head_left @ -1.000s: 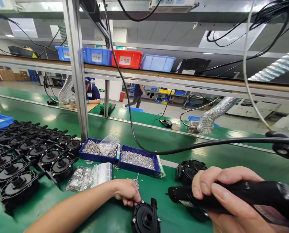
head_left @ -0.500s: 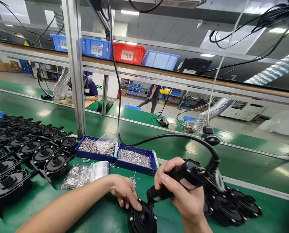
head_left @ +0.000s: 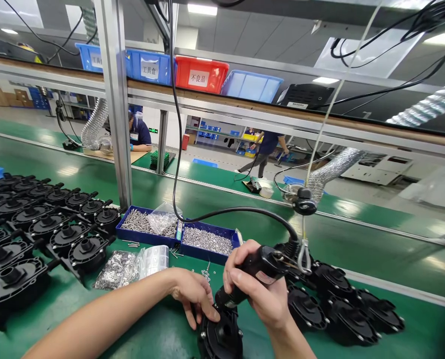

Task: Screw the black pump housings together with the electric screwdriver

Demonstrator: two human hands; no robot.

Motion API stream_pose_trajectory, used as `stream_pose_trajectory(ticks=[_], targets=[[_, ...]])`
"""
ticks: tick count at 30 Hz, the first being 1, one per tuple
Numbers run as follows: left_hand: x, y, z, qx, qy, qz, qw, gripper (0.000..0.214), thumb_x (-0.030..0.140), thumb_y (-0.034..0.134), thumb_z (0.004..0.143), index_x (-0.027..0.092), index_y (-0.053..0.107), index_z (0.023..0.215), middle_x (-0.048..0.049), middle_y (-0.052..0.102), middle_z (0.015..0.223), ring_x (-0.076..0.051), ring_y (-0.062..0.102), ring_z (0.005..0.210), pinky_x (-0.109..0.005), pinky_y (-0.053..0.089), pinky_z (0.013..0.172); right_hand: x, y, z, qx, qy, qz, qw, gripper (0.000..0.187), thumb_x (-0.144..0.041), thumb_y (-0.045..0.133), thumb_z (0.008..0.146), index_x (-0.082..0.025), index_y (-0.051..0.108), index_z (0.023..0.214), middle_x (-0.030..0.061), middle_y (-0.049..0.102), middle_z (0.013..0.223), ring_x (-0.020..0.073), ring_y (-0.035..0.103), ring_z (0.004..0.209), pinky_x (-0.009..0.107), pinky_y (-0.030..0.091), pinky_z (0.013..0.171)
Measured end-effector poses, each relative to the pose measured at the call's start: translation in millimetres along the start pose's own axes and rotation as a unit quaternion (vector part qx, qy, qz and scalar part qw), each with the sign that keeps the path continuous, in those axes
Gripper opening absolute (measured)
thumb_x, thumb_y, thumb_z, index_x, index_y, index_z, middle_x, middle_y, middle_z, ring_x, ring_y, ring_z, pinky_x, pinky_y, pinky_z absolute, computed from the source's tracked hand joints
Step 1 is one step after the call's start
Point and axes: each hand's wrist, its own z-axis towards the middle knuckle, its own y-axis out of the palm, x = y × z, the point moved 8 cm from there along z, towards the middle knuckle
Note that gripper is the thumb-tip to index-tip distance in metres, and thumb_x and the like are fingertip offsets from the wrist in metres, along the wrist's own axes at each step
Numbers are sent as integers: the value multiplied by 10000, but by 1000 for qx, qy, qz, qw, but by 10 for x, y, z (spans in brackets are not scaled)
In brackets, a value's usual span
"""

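Observation:
In the head view my right hand [head_left: 269, 296] is wrapped round a black corded electric screwdriver [head_left: 259, 265], tilted down to the left. Its nose meets the back rim of a round black pump housing [head_left: 224, 341] at the bottom centre; the bit's very tip is hidden. My left hand [head_left: 192, 291] grips the housing's left and back side, with a finger lying on top near the raised central spout. Screws show around the housing's rim. Just behind my left hand lie several small washers [head_left: 206, 274] and a screw.
Blue trays of screws [head_left: 140, 223] and small nuts or washers [head_left: 207, 242] stand behind my hands. Nearby lies a bag of washers [head_left: 115, 269]. Rows of black housings [head_left: 67, 239] fill the left; several more [head_left: 347, 316] lie at right. The screwdriver's cable [head_left: 222, 213] arches across the bench.
My right hand has brought the screwdriver left, from the housing's right back edge to nearer my left fingers. My left hand stays on the housing. A person in the background has walked right.

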Motion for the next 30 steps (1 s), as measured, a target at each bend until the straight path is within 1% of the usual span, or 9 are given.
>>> stream_pose_trajectory(ticks=[2, 4, 8, 11, 15, 19, 22, 26, 30], targets=[[-19, -9, 26, 3, 4, -10, 1000, 491, 437, 1007, 402, 162, 739, 708, -26, 674, 738, -143, 632, 649, -278, 621, 562, -2, 54, -8, -37, 6, 17, 999, 179, -257, 725, 910, -217, 557, 957, -3, 629, 752, 153, 621, 549, 285, 475, 535], [-26, -29, 53, 14, 18, -18, 1000, 472, 421, 1007, 415, 158, 742, 703, -30, 687, 748, -146, 646, 646, -271, 619, 563, -18, 79, -17, -43, 11, 26, 999, 196, -276, 739, 898, -221, 554, 936, -10, 623, 743, 150, 608, 539, 286, 470, 532], [-29, -22, 96, 9, 42, -12, 999, 439, 428, 995, 467, 149, 738, 688, -50, 694, 721, -179, 672, 632, -290, 619, 541, -79, 59, -27, 32, 10, -26, 999, 186, -300, 735, 913, -228, 566, 944, -5, 645, 746, 174, 632, 577, 311, 518, 551], [-38, -20, 99, 13, 39, -11, 999, 428, 415, 993, 483, 144, 732, 687, -50, 689, 709, -176, 675, 644, -283, 619, 563, -94, 101, -34, 50, 13, -39, 998, 174, -309, 725, 925, -229, 571, 933, -13, 642, 701, 170, 624, 542, 302, 519, 522], [-31, -20, 54, 33, 44, -15, 998, 446, 420, 991, 496, 140, 698, 683, -32, 663, 689, -156, 656, 639, -274, 614, 577, -32, 109, -32, 30, 11, -35, 999, 160, -295, 715, 926, -225, 571, 924, -23, 618, 669, 156, 604, 502, 285, 486, 507], [-4, -29, -33, 67, 71, -48, 994, 574, 424, 1025, 415, 163, 630, 739, 1, 645, 700, -158, 658, 653, -298, 623, 597, 68, 76, -16, -3, 6, 0, 1000, 169, -260, 720, 891, -217, 558, 909, -38, 575, 660, 120, 535, 466, 254, 401, 486], [-5, -2, -78, 65, 83, -53, 993, 627, 461, 1022, 424, 171, 637, 826, -10, 666, 762, -178, 683, 686, -304, 623, 601, 110, 51, -7, -2, 19, 20, 1000, 172, -247, 720, 875, -216, 552, 895, -38, 576, 669, 114, 516, 455, 250, 369, 476], [-18, 20, -91, 63, 91, -44, 993, 625, 481, 1011, 460, 168, 646, 860, -11, 667, 783, -184, 693, 701, -305, 619, 611, 84, 64, -8, -11, 20, 34, 999, 172, -242, 711, 870, -212, 542, 872, -39, 566, 656, 106, 494, 444, 249, 356, 473], [-34, 31, -88, 69, 83, -48, 993, 686, 523, 1021, 382, 157, 651, 829, -12, 666, 743, -171, 682, 696, -288, 619, 623, 106, 61, -6, -13, 31, 39, 999, 173, -246, 713, 863, -209, 544, 866, -33, 566, 657, 108, 493, 445, 244, 362, 464]])
